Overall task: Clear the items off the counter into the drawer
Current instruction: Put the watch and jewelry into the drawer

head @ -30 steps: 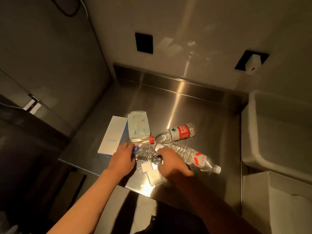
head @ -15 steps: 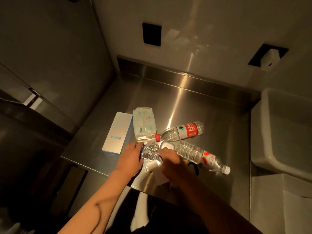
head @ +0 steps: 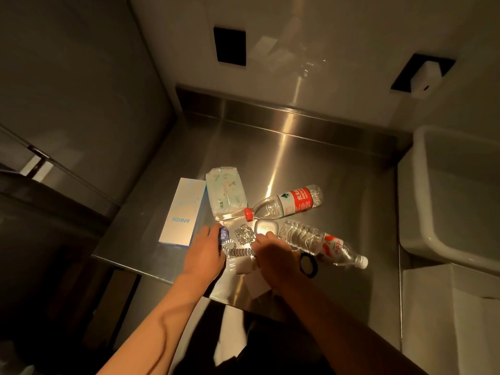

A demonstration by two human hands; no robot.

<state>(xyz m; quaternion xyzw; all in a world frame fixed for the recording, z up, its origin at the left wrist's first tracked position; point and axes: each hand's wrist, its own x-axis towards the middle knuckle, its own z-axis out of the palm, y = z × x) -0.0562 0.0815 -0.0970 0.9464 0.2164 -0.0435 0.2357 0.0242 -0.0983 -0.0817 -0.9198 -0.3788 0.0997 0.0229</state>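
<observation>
Gathering small items at the desk's (head: 311, 163) front edge; left hand (head: 205, 253) rests by a blue tag (head: 224, 234), grip unclear; right hand (head: 273, 255) curls over a watch band (head: 239, 252), hold uncertain; nothing cleared yet, no drawer visible; box (head: 181, 212), tissue pack (head: 226, 193), earbud case (head: 266, 228) remain; red-label bottle (head: 289, 203) lies cap toward left; second bottle (head: 322, 243) cap toward right.

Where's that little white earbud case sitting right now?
In the head view the white earbud case lies mid-counter, just below the red-capped bottle and left of the crushed clear bottle, touching the right hand's fingertips.
</observation>
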